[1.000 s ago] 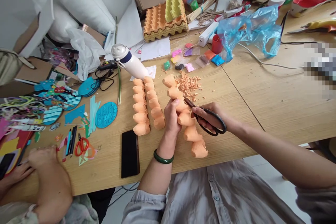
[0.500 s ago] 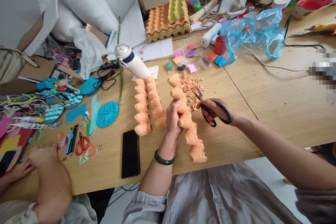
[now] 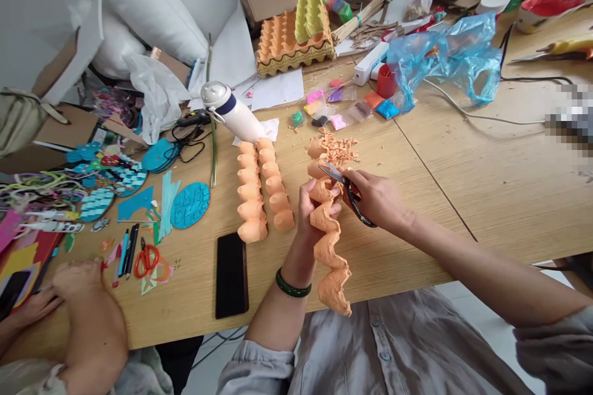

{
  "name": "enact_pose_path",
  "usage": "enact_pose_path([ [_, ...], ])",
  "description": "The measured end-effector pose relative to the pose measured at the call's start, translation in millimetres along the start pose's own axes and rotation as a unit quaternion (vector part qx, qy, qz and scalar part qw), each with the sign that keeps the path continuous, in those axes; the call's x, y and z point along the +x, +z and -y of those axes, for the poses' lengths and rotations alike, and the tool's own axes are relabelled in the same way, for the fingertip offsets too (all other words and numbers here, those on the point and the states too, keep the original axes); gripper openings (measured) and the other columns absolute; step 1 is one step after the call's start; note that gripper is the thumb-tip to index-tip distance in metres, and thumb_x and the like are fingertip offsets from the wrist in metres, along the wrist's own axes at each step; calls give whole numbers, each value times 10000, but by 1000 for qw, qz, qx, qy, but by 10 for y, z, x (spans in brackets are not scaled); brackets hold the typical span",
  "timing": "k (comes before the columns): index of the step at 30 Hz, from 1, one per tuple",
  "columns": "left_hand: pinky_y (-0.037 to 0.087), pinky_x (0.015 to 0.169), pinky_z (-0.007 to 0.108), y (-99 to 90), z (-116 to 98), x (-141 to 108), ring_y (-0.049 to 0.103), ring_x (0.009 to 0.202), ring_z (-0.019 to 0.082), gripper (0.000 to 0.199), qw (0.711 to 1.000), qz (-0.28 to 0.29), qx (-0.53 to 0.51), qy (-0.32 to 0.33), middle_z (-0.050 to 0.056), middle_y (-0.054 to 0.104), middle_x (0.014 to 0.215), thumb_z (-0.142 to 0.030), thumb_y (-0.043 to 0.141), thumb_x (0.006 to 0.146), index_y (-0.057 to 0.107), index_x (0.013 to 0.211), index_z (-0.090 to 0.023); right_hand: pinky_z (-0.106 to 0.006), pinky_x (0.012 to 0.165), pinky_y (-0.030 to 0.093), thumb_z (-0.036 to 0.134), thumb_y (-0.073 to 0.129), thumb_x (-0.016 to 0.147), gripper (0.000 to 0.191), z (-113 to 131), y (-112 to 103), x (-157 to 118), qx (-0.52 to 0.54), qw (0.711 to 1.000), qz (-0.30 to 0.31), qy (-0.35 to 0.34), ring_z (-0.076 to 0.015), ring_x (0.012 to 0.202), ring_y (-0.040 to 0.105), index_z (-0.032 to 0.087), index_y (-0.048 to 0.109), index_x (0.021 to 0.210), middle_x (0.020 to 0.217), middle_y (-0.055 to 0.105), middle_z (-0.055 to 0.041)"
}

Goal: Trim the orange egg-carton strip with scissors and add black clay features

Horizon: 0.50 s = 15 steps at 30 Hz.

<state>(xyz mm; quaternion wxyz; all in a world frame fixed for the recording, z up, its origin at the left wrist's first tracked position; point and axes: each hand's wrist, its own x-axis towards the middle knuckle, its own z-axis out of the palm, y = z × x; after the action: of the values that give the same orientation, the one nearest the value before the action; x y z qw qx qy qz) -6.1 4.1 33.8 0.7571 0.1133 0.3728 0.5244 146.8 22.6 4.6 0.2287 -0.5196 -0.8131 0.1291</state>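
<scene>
My left hand (image 3: 309, 207) is wrapped round an orange egg-carton strip (image 3: 330, 247), whose scalloped edge is turned up toward me. Black-handled scissors (image 3: 354, 200) are in my right hand (image 3: 377, 197), their blades lying over the strip just above my left fingers. Orange scraps (image 3: 340, 149) form a pile beyond the strip's far end. Two more cup strips lie side by side to the left, one (image 3: 249, 191) next to the other (image 3: 275, 185). A dark green bangle (image 3: 293, 284) circles my left wrist.
A black phone (image 3: 230, 274) lies left of my forearm. Behind the strips are a white bottle (image 3: 236, 114), clay packets (image 3: 338, 121) and stacked egg trays (image 3: 296, 37). Red scissors (image 3: 146, 259) and another person's hands (image 3: 76, 278) are at left; a blue bag (image 3: 447, 62) is at back right.
The strip has been tilted and lowered slightly, showing its cut edge. My right hand has moved left, bringing the scissor blades from beside the strip to over it.
</scene>
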Motion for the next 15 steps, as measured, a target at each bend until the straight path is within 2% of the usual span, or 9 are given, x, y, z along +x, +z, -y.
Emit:
enact_pose_path([
  [2,383,403,129,-5,14,-6,456,531,77,288,999,20,-35,-15,24,547,735,-388,484,971,647,855,-180,-297,625,345,275,550,948,388,13,2,12,-14,1000,-7,-3,-211,796,696,134,683,1285,1007,778,-93],
  [4,387,402,123,8,12,-14,472,541,80,269,998,13,-52,-19,20,533,724,-384,499,969,638,846,-189,-298,621,343,253,575,933,370,21,8,16,-35,999,-25,-2,-206,790,693,143,697,1265,980,777,-79],
  [8,413,402,113,39,-10,-26,529,608,98,304,995,17,-94,-12,32,544,738,-346,422,1003,640,858,-193,-301,609,331,286,602,932,375,25,18,11,-69,996,-54,-12,-204,783,682,147,703,1265,920,767,-70],
  [15,465,435,112,55,-1,-48,572,631,92,282,993,18,-116,-32,31,572,747,-310,441,1010,638,855,-182,-308,617,330,231,522,947,335,48,2,-3,-82,996,-26,-5,-208,801,676,134,704,1211,927,756,-85],
])
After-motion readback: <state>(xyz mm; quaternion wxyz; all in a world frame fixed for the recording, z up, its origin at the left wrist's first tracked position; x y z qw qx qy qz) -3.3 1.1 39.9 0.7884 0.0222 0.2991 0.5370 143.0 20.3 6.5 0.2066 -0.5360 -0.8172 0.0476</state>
